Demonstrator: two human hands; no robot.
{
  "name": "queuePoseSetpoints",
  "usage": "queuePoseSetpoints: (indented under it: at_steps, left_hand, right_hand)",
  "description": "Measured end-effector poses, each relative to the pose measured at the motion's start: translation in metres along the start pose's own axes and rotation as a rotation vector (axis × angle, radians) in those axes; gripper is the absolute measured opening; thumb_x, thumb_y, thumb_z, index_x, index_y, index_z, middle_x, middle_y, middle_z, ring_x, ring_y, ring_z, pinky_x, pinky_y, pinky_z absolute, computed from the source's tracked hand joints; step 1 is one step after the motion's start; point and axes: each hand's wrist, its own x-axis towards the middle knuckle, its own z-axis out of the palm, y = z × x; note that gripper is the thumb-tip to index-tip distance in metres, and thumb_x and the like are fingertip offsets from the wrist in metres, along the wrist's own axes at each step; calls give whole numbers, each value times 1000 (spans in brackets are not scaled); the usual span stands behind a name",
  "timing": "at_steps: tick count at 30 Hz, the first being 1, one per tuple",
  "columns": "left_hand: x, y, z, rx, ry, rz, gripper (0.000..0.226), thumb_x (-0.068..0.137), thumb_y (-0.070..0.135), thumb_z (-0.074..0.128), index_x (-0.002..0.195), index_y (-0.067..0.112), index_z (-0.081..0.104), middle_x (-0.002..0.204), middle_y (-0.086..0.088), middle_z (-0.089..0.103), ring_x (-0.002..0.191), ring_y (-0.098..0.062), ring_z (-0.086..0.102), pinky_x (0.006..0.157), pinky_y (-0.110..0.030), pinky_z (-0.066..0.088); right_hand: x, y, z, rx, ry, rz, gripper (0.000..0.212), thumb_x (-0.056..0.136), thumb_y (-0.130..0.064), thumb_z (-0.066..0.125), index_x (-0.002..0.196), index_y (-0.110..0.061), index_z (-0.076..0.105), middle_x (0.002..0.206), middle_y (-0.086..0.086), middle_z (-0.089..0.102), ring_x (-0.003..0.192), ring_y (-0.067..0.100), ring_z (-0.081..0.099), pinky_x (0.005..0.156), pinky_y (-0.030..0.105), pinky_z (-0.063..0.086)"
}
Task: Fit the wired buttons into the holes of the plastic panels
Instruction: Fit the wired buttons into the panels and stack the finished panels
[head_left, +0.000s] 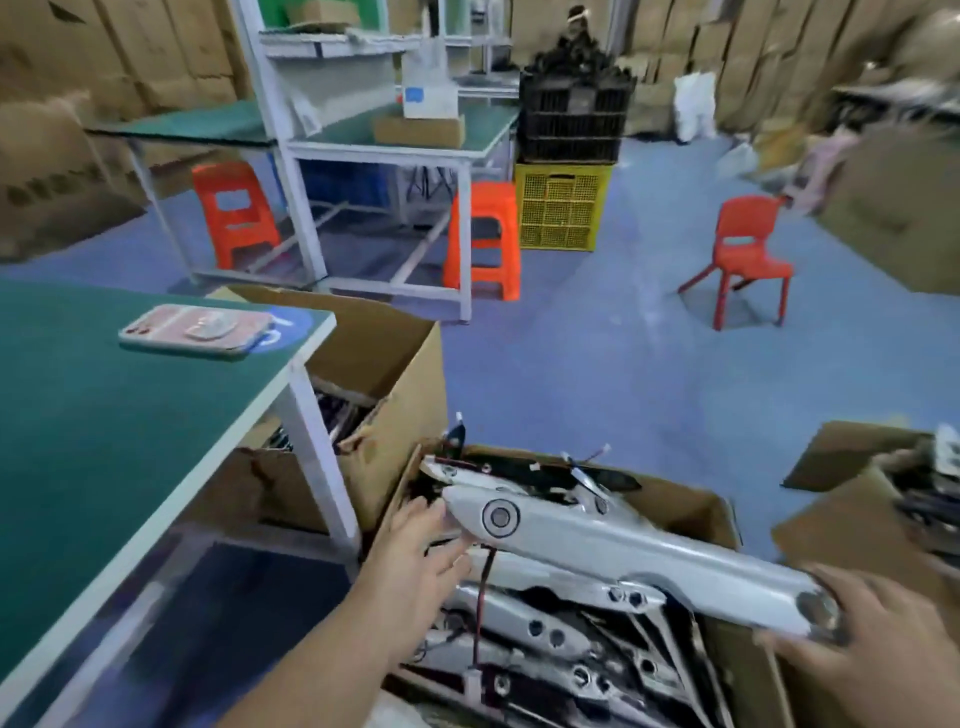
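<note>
Both sets of fingers are on one long silver-grey plastic panel (649, 551). Your right hand (878, 623) grips its right end, fingers (852, 587) curled over the top and thumb beneath. Your left hand (410, 556) has its fingers (423, 512) stretched nearly straight, touching the panel's left tip without wrapping it. Just right of those left fingers a round grey wired button (500, 517) sits in the panel's hole, its red and black wire (480, 597) hanging below. Under the panel lies an open cardboard box (691, 506) heaped with similar silver panels (524, 623). Left of your left hand stands a green-topped table (104, 415) carrying a pink phone (195, 330).
</note>
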Motion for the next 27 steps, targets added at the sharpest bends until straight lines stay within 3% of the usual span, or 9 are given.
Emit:
queuePoseSetpoints:
  at_steps: [3, 6, 9, 11, 14, 16, 18, 19, 27]
  left_hand:
    - [8, 16, -7, 274, 64, 197, 41, 100, 26, 45, 139, 31, 32, 129, 3, 54, 109, -14, 55, 94, -34, 40]
    - [-5, 40, -23, 495, 199, 290, 38, 99, 29, 48, 135, 32, 36, 123, 4, 53, 111, -14, 50, 104, -38, 36]
    - [-46, 63, -44, 697, 193, 357, 31, 95, 15, 53, 119, 35, 50, 111, 10, 62, 105, -8, 58, 101, -39, 42]
    - [-87, 75, -55, 772, 176, 438, 48, 90, -2, 53, 117, 37, 50, 106, 7, 68, 105, -6, 63, 96, -33, 45]
    - [-161, 91, -74, 764, 130, 534, 49, 76, -2, 53, 117, 25, 55, 97, 2, 72, 94, -12, 69, 83, -19, 48]
    - [-214, 105, -94, 710, 179, 619, 44, 72, 0, 54, 113, 16, 58, 94, -5, 73, 88, -16, 70, 79, -17, 50]
    - [-265, 116, -125, 672, 341, 714, 33, 80, -6, 60, 108, 10, 61, 90, -8, 73, 84, -16, 71, 75, -16, 51]
    - [-290, 120, -142, 677, 470, 754, 31, 84, -11, 59, 106, 11, 63, 90, -7, 73, 83, -15, 71, 74, -16, 52]
    - [-446, 111, -323, 824, 1550, 614, 28, 88, 4, 60, 91, 32, 60, 91, 10, 71, 78, -8, 63, 72, -14, 45]
  right_hand:
    - [31, -51, -14, -131, 150, 72, 91, 55, -82, 62, 127, -26, 53, 131, 12, 50, 128, 33, 37, 102, 57, 34]
    - [48, -96, -10, -127, 0, 16, 99, 67, -72, 63, 145, -46, 7, 155, -2, 3, 141, 21, -6, 111, 55, 17]
    - [47, -145, 2, -173, -32, -156, 96, 73, -74, 53, 142, -50, -10, 153, -9, -11, 141, 20, -13, 111, 50, 19]
    - [30, -188, 7, -229, -71, -266, 98, 68, -72, 61, 142, -53, 0, 155, -7, -4, 143, 23, -3, 112, 49, 21]
    - [14, -250, 7, -67, 149, -558, 88, 51, -49, 86, 131, -27, 55, 138, 16, 47, 123, 44, 43, 97, 62, 39]
    - [7, -300, 2, 26, 232, -688, 72, 67, -67, 63, 120, -18, 64, 126, 20, 55, 107, 50, 53, 91, 60, 41]
    - [0, -352, 1, 138, 211, -803, 84, 76, -81, 28, 118, -18, 65, 124, 20, 54, 102, 47, 55, 91, 55, 38]
    - [-6, -378, 3, 195, 223, -866, 83, 77, -79, 26, 116, -17, 65, 124, 20, 54, 100, 45, 55, 91, 52, 37]
    - [-105, -597, 72, 259, 175, -1542, 56, 67, -48, 59, 111, -15, 67, 119, 16, 58, 102, 39, 55, 95, 46, 38]
